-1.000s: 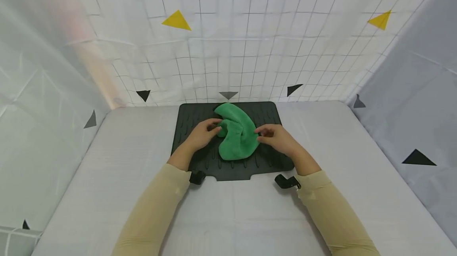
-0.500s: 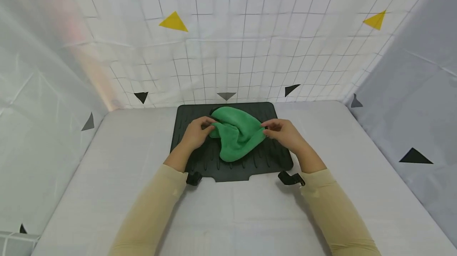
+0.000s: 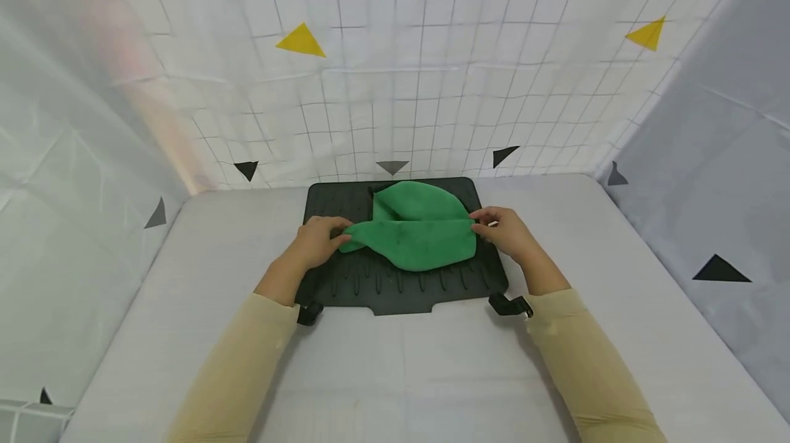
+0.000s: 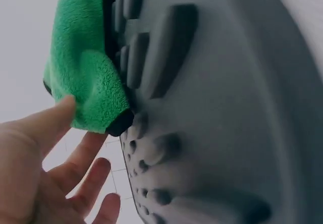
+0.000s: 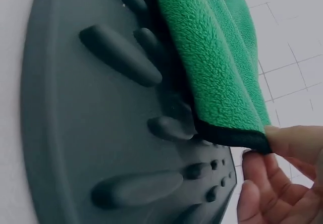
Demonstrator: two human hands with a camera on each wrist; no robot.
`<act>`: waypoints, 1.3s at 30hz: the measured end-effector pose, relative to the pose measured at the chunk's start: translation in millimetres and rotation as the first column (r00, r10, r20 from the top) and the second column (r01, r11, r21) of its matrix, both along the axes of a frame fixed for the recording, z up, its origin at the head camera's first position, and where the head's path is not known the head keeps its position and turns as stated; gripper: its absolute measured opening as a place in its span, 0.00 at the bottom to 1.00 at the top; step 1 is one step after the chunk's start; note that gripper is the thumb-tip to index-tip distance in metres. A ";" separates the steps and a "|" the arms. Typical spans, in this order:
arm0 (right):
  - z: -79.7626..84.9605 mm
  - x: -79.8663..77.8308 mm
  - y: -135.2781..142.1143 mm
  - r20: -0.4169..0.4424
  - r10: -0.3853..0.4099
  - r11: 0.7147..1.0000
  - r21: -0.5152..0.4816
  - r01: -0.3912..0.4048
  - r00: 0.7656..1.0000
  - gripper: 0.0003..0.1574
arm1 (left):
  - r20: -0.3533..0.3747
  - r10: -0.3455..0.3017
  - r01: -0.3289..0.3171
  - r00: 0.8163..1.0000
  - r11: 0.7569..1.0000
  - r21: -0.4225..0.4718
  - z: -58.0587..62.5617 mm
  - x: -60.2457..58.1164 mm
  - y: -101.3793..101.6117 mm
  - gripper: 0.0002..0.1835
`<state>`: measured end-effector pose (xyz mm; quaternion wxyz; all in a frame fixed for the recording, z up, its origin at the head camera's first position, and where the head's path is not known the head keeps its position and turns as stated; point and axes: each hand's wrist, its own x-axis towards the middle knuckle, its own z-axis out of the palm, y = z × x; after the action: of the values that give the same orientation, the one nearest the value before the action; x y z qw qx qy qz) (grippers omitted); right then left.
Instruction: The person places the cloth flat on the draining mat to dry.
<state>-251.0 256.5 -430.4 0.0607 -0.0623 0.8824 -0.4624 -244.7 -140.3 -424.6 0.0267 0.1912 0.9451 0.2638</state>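
A green plush towel (image 3: 426, 245) with a dark edging lies partly folded over a black ribbed mat (image 3: 395, 292). At its left end, my left hand (image 3: 316, 241) pinches a corner between thumb and index finger; the left wrist view shows the towel corner (image 4: 98, 95) with its dark tip beside the thumb. On the opposite side, my right hand (image 3: 503, 230) pinches another corner. The right wrist view shows the dark-edged towel border (image 5: 232, 137) gripped by the thumb and fingers. Between the hands the towel's front edge is stretched, with a loose fold behind it.
The mat rests on a white-covered table (image 3: 395, 374). Behind stands a white gridded sheet (image 3: 395, 100) with yellow and black triangles; pale sheets hang at both sides. Black wrist devices (image 3: 509, 304) sit at the sleeve cuffs.
The crumpled towel has been spread sideways. My left hand has moved left and slightly nearer, my right hand to the right, each now holding a corner.
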 end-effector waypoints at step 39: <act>19.0 11.3 -0.9 -0.074 -0.005 0.982 -0.188 -0.009 0.997 0.23 | 0.077 0.088 -0.115 0.993 0.831 0.544 25.9 23.2 -5.5 0.18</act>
<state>-239.8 255.7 -411.4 0.0225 -0.0859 0.8364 -0.5410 -221.5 -145.9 -398.7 -0.0202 0.1340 0.8380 0.5286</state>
